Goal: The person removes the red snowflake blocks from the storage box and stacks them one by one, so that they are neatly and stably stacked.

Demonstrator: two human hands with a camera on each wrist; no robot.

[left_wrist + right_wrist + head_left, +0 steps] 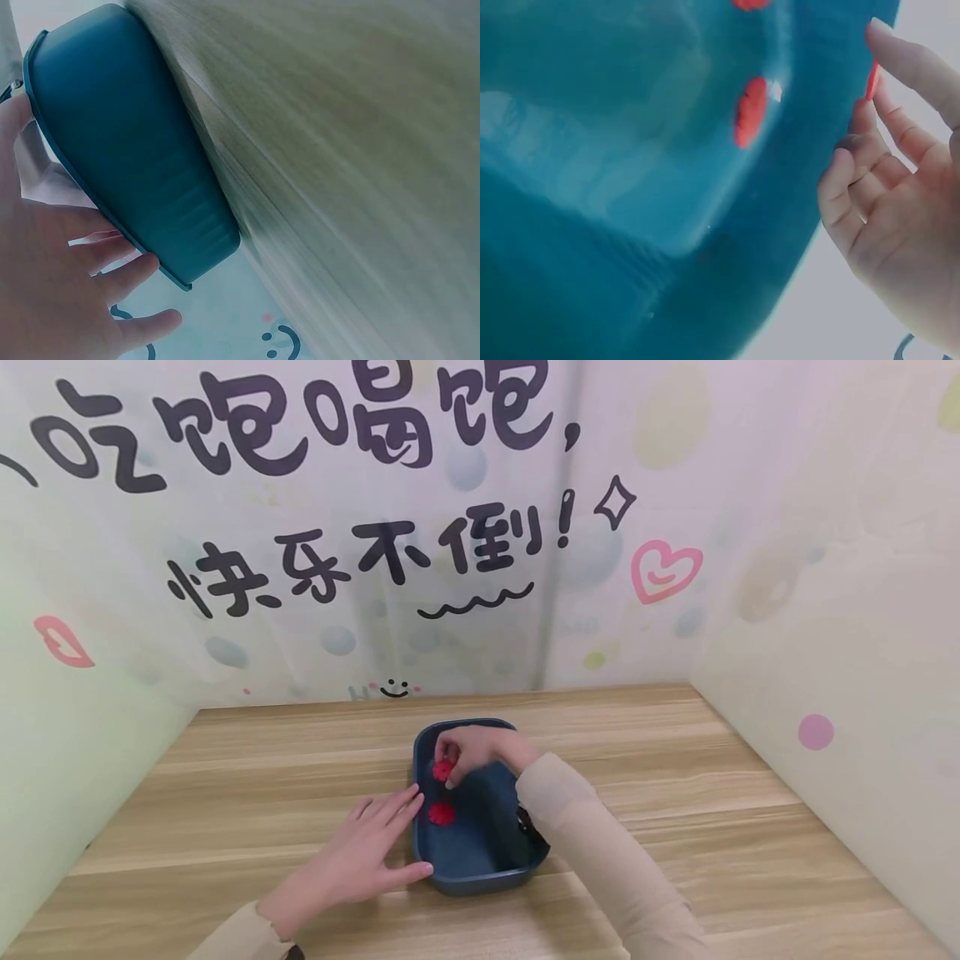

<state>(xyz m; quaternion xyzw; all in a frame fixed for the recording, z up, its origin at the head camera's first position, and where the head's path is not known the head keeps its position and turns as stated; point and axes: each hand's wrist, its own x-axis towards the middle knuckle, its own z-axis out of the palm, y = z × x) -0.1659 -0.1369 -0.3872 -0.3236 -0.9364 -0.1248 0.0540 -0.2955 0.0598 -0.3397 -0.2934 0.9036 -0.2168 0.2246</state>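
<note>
A dark blue rectangular basin [480, 885] with rounded corners stands on the table. My right hand [471, 750] reaches over its far left part and pinches a small red disc with a scalloped edge [442, 770] between thumb and finger. The right wrist view shows this held disc [872, 81] edge-on. A second red disc [442, 814] lies inside near the basin's left wall; the right wrist view also shows another red piece [750, 4] at its top edge. My left hand [356, 860] has its fingers spread, with fingertips [150, 261] resting on the basin's left rim.
The wood-grain table [300, 752] extends around the basin on all sides. Behind it hangs a white backdrop [480, 643] with black lettering, and a pale panel [840, 635] borders the right. A small black object [528, 822] shows beneath the right sleeve.
</note>
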